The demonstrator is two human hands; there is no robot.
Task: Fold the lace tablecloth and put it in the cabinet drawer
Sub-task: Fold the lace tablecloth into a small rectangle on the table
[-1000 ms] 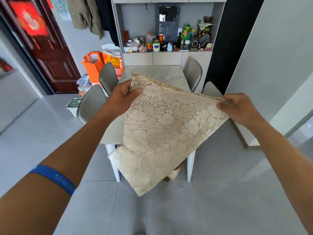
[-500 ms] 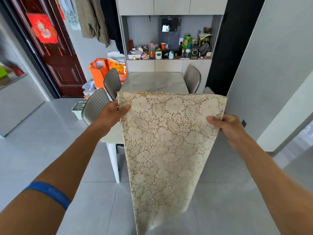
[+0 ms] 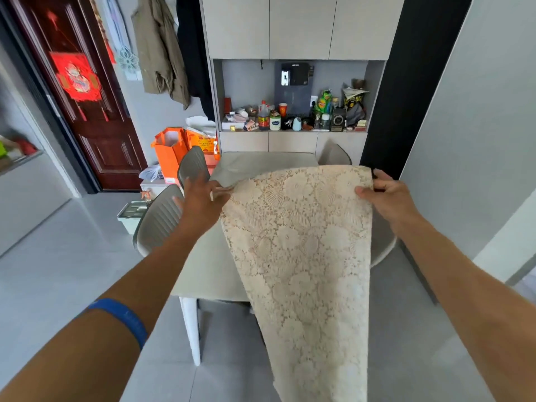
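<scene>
cloth (image 3: 301, 242) now narrower, over table (image 3: 208, 271) near edge; left hand (image 3: 200, 201) pinches one top corner, right hand (image 3: 388, 195) grips other; fold underway.

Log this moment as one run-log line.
left hand: holds corner; right hand: grips edge; cream lace tablecloth: hangs over grey rectangular table

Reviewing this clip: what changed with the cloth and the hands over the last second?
The lace tablecloth went from spread out at a slant to hanging lengthwise. Its top edge is now narrower and slopes down toward the left hand, which seems to pinch only the corner with its fingertips. The right hand still grips the other top corner. The table is unchanged.
</scene>
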